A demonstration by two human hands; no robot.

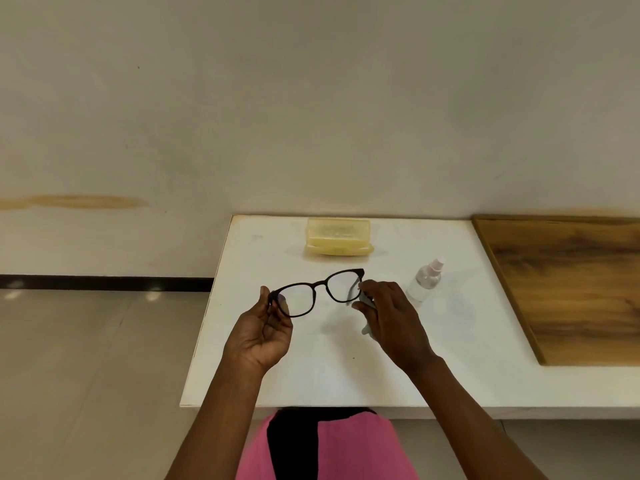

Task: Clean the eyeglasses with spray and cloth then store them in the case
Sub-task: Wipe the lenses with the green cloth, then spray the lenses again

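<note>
white desk [450,358] under me; black eyeglasses [317,292] held above its middle, my left hand [265,329] pinching one frame end, my right hand [389,315] pinching a grey cloth [366,301] on the other lens. wiping step, i judge. spray bottle [424,280] just beside; yellow case [338,236] at the far edge, next.
</note>
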